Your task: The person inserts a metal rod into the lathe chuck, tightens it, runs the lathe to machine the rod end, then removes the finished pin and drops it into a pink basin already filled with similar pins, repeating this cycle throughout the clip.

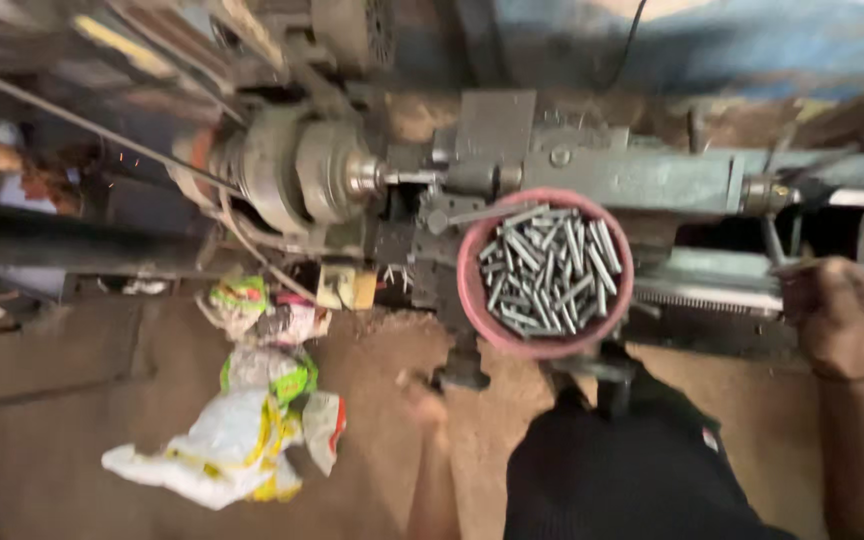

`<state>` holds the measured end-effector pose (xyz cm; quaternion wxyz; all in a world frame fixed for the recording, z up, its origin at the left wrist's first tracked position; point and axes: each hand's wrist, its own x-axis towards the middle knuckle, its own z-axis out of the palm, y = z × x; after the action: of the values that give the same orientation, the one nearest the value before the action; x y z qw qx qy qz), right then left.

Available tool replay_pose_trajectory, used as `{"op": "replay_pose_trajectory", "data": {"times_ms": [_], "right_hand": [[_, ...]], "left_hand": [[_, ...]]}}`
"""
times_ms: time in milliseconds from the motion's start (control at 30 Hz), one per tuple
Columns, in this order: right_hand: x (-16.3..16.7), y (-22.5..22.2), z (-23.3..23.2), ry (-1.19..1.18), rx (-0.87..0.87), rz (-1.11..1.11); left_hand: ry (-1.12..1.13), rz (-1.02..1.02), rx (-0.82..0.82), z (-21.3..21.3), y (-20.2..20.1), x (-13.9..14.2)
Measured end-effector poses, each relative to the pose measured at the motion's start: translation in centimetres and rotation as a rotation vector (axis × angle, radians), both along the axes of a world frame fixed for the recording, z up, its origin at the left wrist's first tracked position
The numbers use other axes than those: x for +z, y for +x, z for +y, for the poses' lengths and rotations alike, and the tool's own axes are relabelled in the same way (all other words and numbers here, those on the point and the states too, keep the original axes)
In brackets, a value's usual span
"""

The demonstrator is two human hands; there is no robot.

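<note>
At the lathe, head view: an old grey lathe point(552, 170) spans the frame, a thin rod in its chuck point(337, 175).
Right hand: the right hand point(837, 315) is closed in a fist around a lever handle point(774, 245) on the machine's right side.
Left hand: the left hand point(422, 400) hangs low and blurred; whether it is open or closed, I cannot tell.
Bowl: a red bowl point(472, 290) of short metal pins point(547, 270) rests on the carriage, between both hands.
Floor: crumpled plastic bags point(242, 430) lie on brown dirt.
</note>
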<state>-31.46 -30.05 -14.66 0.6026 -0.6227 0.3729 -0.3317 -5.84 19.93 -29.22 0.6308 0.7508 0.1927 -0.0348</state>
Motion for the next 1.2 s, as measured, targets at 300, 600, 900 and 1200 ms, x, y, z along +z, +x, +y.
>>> {"op": "replay_pose_trajectory", "data": {"times_ms": [300, 600, 900, 1200], "right_hand": [[-1.4, 2.1, -6.2, 0.3, 0.141, 0.172], [-2.5, 6.6, -2.9, 0.075, 0.182, 0.291], [-2.2, 6.4, -2.7, 0.166, 0.174, 0.215], [-1.0, 6.9, -1.9, -0.057, 0.131, 0.159]], "left_hand": [[0.447, -0.772, -0.347, -9.1, 5.5, 20.3], [0.743, -0.878, -1.165, -24.2, 6.9, 28.9], [0.297, -0.918, -0.88, -24.7, 7.4, 29.7], [-0.438, -0.13, -0.648, -24.3, 20.1, 31.1]]}}
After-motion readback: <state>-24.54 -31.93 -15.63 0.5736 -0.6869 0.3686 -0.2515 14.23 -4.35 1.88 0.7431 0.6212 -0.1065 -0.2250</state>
